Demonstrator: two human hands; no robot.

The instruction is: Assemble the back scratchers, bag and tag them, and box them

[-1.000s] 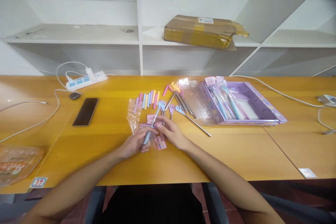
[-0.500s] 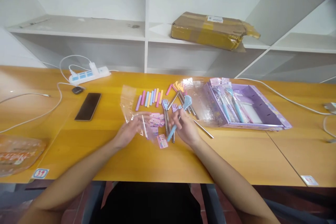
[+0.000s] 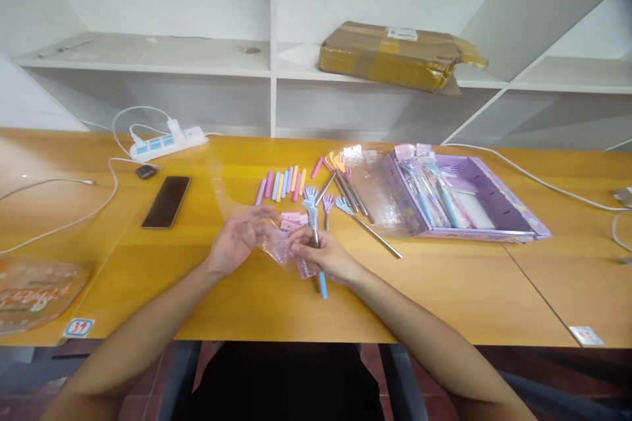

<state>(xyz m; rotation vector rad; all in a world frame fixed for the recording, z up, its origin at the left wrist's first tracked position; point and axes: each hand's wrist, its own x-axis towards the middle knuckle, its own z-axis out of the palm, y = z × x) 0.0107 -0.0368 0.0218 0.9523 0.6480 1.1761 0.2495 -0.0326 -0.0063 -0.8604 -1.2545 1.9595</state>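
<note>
The left hand (image 3: 232, 243) and right hand (image 3: 328, 256) are hovering just apart over a wooden table (image 3: 444, 296). A purple tray (image 3: 494, 235) is sitting to the right. The left is pinching a limp clear bag (image 3: 276, 245); the right is gripping a blue claw stick (image 3: 314, 222). Its prongs could be catching the film, tearing it; a dragging bag could be scattering the pink cards (image 3: 291, 218) beneath.

At near left, a blue-framed sticker (image 3: 79, 327) bears a red 3 and an unclear second digit, while lettering on the translucent plastic piece (image 3: 37, 299) beyond it and on the far cardboard box (image 3: 363, 59)'s label (image 3: 402, 33) is illegible.
</note>
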